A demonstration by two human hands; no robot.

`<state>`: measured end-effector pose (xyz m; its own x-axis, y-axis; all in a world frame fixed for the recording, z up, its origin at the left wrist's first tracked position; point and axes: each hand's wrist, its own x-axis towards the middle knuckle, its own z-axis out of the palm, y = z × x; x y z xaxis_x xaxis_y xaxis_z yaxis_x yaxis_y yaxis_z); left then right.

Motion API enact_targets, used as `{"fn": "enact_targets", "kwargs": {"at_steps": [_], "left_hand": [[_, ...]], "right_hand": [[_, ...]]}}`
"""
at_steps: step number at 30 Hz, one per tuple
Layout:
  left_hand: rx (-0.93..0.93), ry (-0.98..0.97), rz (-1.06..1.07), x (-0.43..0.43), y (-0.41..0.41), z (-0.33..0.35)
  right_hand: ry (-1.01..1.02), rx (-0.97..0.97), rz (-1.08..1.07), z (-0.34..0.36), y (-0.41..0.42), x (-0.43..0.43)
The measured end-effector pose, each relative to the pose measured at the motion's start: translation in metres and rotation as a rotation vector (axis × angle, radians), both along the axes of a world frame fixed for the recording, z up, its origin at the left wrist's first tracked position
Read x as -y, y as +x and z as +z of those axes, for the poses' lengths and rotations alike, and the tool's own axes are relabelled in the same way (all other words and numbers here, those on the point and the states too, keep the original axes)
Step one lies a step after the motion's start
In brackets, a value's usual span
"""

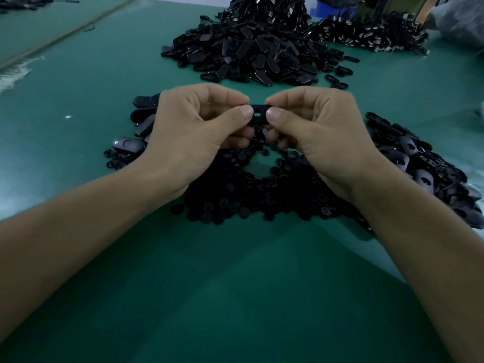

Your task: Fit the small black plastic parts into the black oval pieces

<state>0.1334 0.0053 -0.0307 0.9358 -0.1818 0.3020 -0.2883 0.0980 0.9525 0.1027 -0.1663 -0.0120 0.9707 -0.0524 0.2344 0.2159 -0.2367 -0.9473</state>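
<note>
Both forearms came in bare from the bottom corners, cut off by the frame, over a green mat [222, 297]. Under the wrists lay a pile of small parts [235, 203], black on dark. Single shapes were hard to make out; some looked round with a hole. A bare patch of mat showed in the middle of the pile.

Above the pile, off the mat, the left hand [191, 127] and right hand [317, 132] met. Each pinched one end of a single oval [258, 115], thumb on the near face, forefinger behind. Only its middle showed between the two thumbnails, with a small slot in it; both ends were hidden under the thumbs. The other fingers of both hands curled under, tips partly out of sight. Could not tell whether a small part sat in the oval or in either palm.

Just beyond the left hand, a few left ovals [142, 121] lay on the mat, some covered by the hand. Right of the right forearm lay a larger spread, the right ovals [419, 163], cut by the forearm and the frame edge.

Farther off, well apart from the hands, stood a tall heap [248, 51] of ovals, its top cut off. Beside it on the right was a second heap [372, 32] with pale metal bits, too blurred to identify. Behind that were blue bins [332, 7] and, in the top right corner, a pale blurred sleeve [461, 19]. Far left, a long strip [65, 35] lay slantwise on the mat.
</note>
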Motion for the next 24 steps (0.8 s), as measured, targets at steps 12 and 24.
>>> {"fn": "enact_targets", "kwargs": {"at_steps": [12,24], "left_hand": [[0.061,0.028,0.079,-0.005,0.005,-0.008],[0.145,0.091,0.114,-0.005,0.007,-0.012]], "right_hand": [[-0.693,0.058,-0.199,-0.007,0.000,0.006],[-0.947,0.007,-0.147,-0.008,0.005,-0.003]]}}
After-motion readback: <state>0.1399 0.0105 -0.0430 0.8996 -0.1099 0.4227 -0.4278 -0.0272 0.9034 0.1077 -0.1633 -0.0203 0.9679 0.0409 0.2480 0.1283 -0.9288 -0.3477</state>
